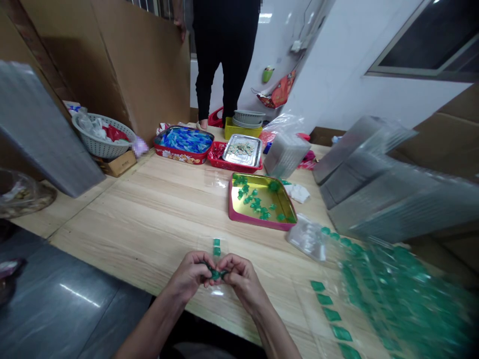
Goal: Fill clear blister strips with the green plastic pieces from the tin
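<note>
- Your left hand (189,275) and right hand (243,279) meet just above the surface, wrists angled inward so that the fingertips can work together on one small object.
- Both grips are closed, pinching the glossy green piece (216,273) from opposite sides. It sits between your hands, partly hidden by your fingers.
- Just beyond your fingers lies a clear film strip (216,249) holding small green squares. Its thin plastic catches the light.
- To your right, a large clear plastic sheet (396,294) spreads across the surface, packed with green shapes in rows and blurred at the edge of view. Flat green squares (331,314) line up along its left side, keeping their spacing in neat rows.
- Ahead of your hands, within reach, a pink-rimmed tin tray (254,223) with a smooth gold lining holds loose green pieces (254,202). Its low sides leave them easy to pick from.
- Farther on, a red tin (183,157) holds blue pieces, beside a silver tray (241,150) set in a red tray.
- Stacked clear plastic trays (396,189) rise on the right of the pale wood-grain surface (149,219).
- At the far end, a standing person (220,60) in black rests a hand (182,30) on a cardboard sheet (149,65).
</note>
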`<state>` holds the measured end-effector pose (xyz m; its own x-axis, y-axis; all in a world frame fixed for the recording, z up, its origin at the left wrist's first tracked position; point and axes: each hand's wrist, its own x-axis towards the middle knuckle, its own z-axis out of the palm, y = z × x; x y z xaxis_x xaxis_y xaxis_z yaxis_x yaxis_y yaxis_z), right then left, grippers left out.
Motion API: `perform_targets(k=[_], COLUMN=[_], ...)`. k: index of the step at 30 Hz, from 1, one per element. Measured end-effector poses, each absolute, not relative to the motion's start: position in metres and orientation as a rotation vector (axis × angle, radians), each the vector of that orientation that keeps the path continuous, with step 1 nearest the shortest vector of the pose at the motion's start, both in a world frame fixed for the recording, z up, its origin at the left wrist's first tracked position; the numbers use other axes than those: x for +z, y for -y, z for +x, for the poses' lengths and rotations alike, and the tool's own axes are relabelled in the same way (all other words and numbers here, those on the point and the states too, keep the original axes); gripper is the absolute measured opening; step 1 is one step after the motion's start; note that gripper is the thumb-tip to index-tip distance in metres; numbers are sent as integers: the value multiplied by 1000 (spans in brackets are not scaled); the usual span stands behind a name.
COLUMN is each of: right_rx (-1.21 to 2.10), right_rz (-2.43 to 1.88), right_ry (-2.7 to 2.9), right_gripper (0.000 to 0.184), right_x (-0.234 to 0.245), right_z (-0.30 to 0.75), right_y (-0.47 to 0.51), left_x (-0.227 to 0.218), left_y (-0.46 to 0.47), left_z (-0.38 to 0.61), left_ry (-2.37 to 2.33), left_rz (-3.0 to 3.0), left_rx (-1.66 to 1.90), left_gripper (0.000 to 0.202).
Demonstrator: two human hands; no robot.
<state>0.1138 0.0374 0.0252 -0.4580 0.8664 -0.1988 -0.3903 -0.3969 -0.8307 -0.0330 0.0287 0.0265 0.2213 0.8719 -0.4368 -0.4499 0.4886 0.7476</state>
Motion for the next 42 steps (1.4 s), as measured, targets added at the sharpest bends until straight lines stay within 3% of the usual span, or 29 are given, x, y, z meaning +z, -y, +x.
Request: perform_targets(k=[7,11,20,28,36,42], right_rx=[1973,1969,1718,1947,1913,1755], right_rz=[-762,-790,-941,-864,-866,-1070], right_ry=[846,832,978,763,796,1029], right_gripper=[25,20,30,26,26,26], right_x=[26,24,8,14,9,-14], right_z=[114,112,109,113,118,128], right_y=[-36,-36,-40,-38,-36,-38], left_x=[29,29,23,20,16,1], left_y=[-32,-33,-22,-26,-24,-23], left_z=[-43,-51,-31,-29,-28,-21], left_ry=[-879,-873,-1100,-971,-876,-1146], left_rz=[366,353,602,545,458,628], left_rx=[1063,1058,1038,1062,1014,976], left_gripper=[18,10,19,20,17,12])
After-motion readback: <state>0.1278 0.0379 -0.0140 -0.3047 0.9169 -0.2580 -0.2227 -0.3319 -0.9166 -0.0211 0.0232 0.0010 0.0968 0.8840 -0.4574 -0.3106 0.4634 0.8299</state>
